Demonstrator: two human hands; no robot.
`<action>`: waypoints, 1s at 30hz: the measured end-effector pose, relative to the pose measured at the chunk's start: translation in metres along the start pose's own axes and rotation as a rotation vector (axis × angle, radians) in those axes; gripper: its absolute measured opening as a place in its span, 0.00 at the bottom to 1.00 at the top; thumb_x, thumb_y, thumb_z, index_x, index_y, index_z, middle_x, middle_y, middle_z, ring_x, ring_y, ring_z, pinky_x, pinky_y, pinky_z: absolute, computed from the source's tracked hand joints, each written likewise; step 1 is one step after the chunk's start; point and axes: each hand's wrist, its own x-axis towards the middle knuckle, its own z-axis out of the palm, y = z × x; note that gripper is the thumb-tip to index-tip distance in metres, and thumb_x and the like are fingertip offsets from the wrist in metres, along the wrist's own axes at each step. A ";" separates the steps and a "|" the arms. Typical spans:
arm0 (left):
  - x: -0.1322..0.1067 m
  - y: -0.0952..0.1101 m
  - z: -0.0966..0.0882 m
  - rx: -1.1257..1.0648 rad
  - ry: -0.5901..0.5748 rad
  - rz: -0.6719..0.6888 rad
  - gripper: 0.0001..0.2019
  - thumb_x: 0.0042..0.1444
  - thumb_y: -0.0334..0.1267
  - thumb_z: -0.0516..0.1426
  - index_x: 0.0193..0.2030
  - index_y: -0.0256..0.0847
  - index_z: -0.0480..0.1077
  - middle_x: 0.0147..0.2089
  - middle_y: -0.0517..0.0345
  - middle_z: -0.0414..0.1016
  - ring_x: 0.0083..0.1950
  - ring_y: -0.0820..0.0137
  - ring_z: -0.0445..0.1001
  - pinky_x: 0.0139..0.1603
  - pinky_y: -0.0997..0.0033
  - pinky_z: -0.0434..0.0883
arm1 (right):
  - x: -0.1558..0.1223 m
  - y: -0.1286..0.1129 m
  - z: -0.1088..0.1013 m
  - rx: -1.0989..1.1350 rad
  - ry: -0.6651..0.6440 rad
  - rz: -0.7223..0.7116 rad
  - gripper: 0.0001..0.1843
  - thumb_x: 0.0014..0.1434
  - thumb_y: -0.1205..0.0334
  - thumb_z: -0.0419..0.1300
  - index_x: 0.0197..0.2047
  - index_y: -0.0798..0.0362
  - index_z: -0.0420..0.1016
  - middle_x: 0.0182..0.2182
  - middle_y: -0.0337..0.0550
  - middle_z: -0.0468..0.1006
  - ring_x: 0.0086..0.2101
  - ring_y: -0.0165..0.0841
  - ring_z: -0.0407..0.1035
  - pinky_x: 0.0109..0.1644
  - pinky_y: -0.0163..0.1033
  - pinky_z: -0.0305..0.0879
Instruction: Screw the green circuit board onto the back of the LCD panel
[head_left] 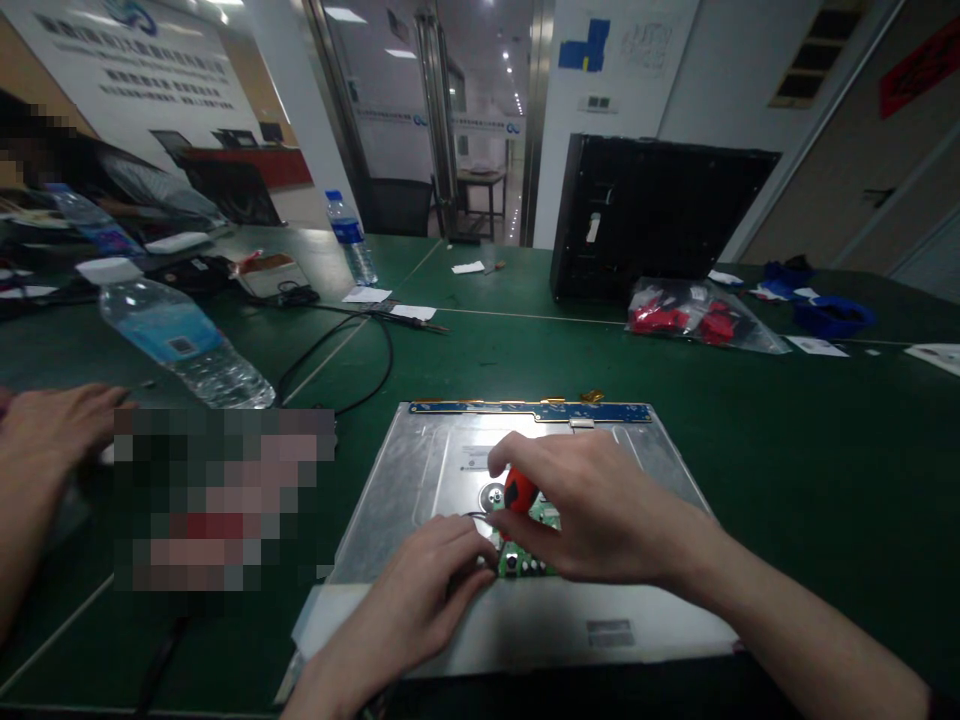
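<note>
A flat metal display panel point(390, 520) lies on the table in front of me, with a blue circuit strip point(480, 411) along its far edge. On its middle sits a small green circuit board point(525, 560), partly covered by my hands. My right hand point(592, 500) is closed around a red and black screwdriver handle point(519, 490) above the board; the tool's tip is hidden. My left hand point(442, 570) rests at the board's left side, its fingers bent together near a dark wire. Whatever those fingertips pinch is too small to make out.
Another person's hand point(60, 420) is at the left, near a tilted water bottle point(180, 330). A black cable point(390, 365) curls beyond the panel. Farther back stand a second bottle point(349, 238), a black monitor-like case point(652, 215) and a plastic bag point(697, 315) of red parts.
</note>
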 end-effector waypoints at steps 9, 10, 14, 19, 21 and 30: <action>-0.002 -0.003 0.002 0.004 0.018 0.039 0.07 0.63 0.31 0.51 0.42 0.43 0.70 0.42 0.55 0.74 0.43 0.65 0.72 0.44 0.66 0.69 | 0.000 -0.001 0.004 -0.062 -0.020 -0.013 0.14 0.60 0.52 0.58 0.43 0.53 0.66 0.30 0.40 0.77 0.28 0.31 0.68 0.28 0.36 0.47; -0.001 -0.003 0.002 0.000 0.022 0.041 0.07 0.62 0.31 0.51 0.43 0.43 0.70 0.41 0.55 0.74 0.43 0.65 0.72 0.44 0.66 0.69 | 0.000 -0.002 0.003 -0.057 -0.026 -0.020 0.15 0.59 0.52 0.58 0.43 0.54 0.65 0.30 0.40 0.77 0.28 0.31 0.67 0.27 0.36 0.47; -0.001 -0.001 0.000 -0.017 0.020 0.040 0.08 0.62 0.31 0.51 0.43 0.42 0.70 0.40 0.54 0.74 0.42 0.65 0.72 0.44 0.66 0.70 | -0.001 -0.003 0.002 -0.030 -0.041 -0.025 0.11 0.59 0.59 0.55 0.44 0.54 0.65 0.31 0.40 0.76 0.27 0.30 0.67 0.27 0.36 0.47; -0.002 -0.001 0.001 -0.016 -0.016 0.010 0.09 0.63 0.30 0.50 0.45 0.43 0.69 0.43 0.55 0.73 0.45 0.65 0.71 0.47 0.64 0.68 | 0.000 -0.002 0.006 -0.052 -0.001 -0.008 0.10 0.59 0.60 0.53 0.44 0.55 0.65 0.30 0.41 0.77 0.27 0.31 0.68 0.27 0.36 0.49; -0.002 -0.001 0.001 -0.021 -0.024 0.005 0.09 0.63 0.30 0.50 0.46 0.43 0.68 0.44 0.55 0.73 0.45 0.65 0.71 0.47 0.64 0.68 | 0.000 -0.001 0.007 -0.056 0.012 -0.009 0.11 0.60 0.59 0.53 0.44 0.54 0.65 0.30 0.40 0.77 0.27 0.31 0.68 0.27 0.36 0.50; -0.001 0.002 -0.001 0.027 -0.019 -0.026 0.07 0.62 0.30 0.50 0.41 0.42 0.68 0.37 0.57 0.72 0.40 0.67 0.70 0.40 0.68 0.65 | -0.003 0.011 -0.017 -0.029 0.211 0.010 0.11 0.58 0.60 0.60 0.41 0.55 0.65 0.27 0.36 0.76 0.25 0.27 0.67 0.28 0.33 0.57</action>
